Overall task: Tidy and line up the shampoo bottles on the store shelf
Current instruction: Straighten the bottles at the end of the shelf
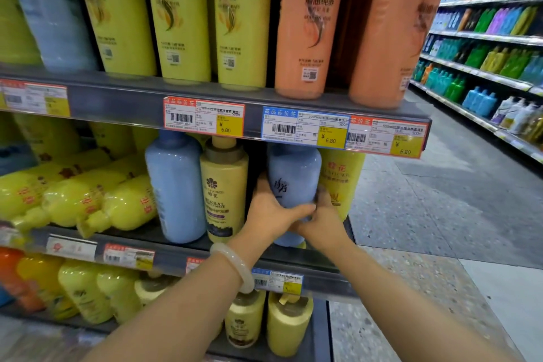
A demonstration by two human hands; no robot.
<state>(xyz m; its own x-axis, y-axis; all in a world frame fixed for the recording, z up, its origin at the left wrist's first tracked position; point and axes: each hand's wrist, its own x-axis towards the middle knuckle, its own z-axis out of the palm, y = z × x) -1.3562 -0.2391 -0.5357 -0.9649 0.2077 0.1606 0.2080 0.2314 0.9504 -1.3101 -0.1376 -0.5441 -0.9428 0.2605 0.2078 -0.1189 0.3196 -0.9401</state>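
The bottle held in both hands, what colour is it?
Pale blue bottle, seen in the head view.

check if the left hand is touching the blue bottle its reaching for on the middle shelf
Touching. The head view shows the left hand wrapped round the blue bottle's lower side, thumb across its front, with the right hand gripping it too.

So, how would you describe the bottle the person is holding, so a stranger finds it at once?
Find the middle shelf, under the blue price tag. There stands a blue bottle held by the left hand and right hand. Its neighbours on both sides are yellow; the other blue bottle stands untouched further left.
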